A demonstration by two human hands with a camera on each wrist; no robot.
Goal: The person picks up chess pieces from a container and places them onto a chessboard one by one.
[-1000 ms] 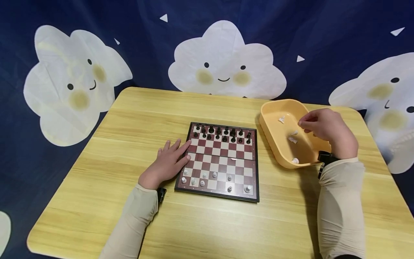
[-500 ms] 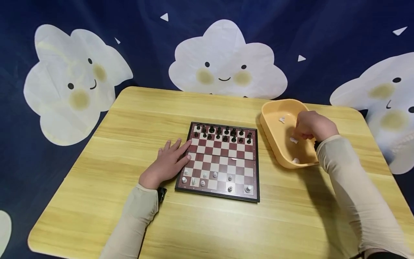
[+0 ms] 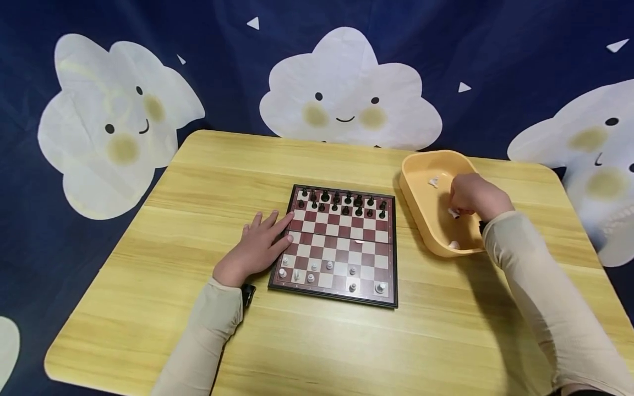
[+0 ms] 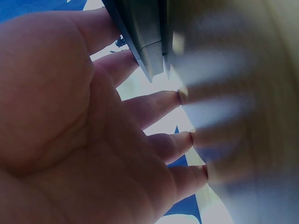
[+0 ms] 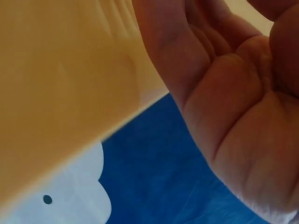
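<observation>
A folding chessboard (image 3: pixel 339 246) lies on the table, black chess pieces (image 3: pixel 345 210) in two rows along its far side. Several white chess pieces (image 3: pixel 329 265) stand on its near half. My left hand (image 3: pixel 255 247) rests at the board's left edge, fingers spread, fingertips and thumb touching the frame; the left wrist view shows the palm (image 4: pixel 93 130) beside the dark edge (image 4: pixel 145 37). My right hand (image 3: pixel 477 196) reaches down into the yellow bin (image 3: pixel 415 206), fingers curled, and pinches a white chess piece (image 3: pixel 453 213). Its fingertips are mostly hidden; the right wrist view shows only the curled hand (image 5: pixel 229 102).
Other white pieces lie in the bin, one near its far end (image 3: pixel 433 181) and one near its front wall (image 3: pixel 454 245). The wooden table (image 3: pixel 198 181) runs back to a dark blue curtain (image 3: pixel 228 66) printed with clouds.
My right hand has gone from above the bin's right side down and left into it, and a white piece at its fingertips has shifted slightly. The left hand stays at the board's edge.
</observation>
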